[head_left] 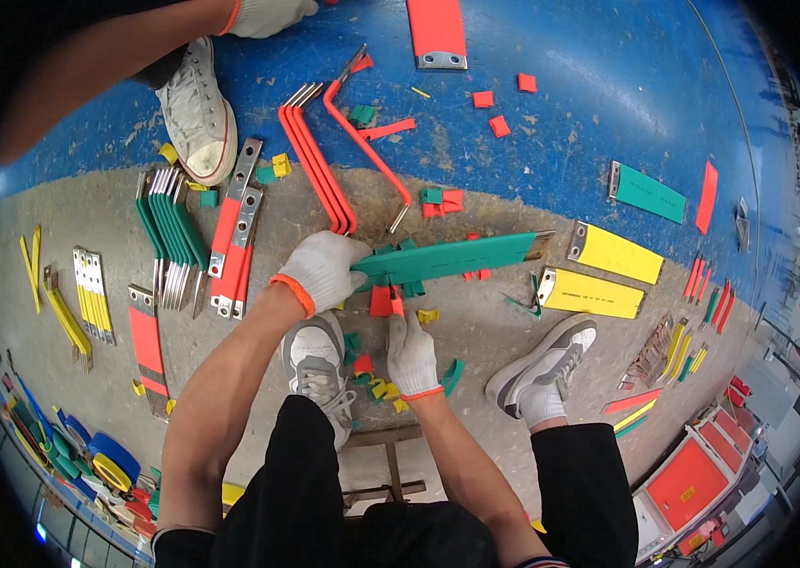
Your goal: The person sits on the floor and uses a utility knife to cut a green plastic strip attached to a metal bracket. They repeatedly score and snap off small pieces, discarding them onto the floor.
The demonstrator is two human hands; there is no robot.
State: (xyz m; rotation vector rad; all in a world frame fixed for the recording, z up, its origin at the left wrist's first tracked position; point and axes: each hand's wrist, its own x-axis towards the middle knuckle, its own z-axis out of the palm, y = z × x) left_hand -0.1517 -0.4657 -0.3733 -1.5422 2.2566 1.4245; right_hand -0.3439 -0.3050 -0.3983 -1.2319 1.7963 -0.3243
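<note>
My left hand (320, 271), in a white knit glove with an orange cuff, grips the near end of a flat metal bar in a green sleeve (461, 257). The bar points right, and its bare metal tip shows at the far end. Just below it, my gloved right hand (413, 360) is closed round a slim red-handled tool (396, 303). The tool's tip meets the bar's lower edge, and its exact kind cannot be made out. Red and green sleeve scraps (381, 301) lie beneath the bar, between my shoes.
Bent red bars (316, 156) and bent green bars (173, 222) lie ahead and left. Yellow-sleeved bars (594, 292) and a green one (648, 192) are at right. Another person's gloved hand (267, 16) and white shoe (199, 114) are at far left. A red-panelled cart (693, 483) stands lower right.
</note>
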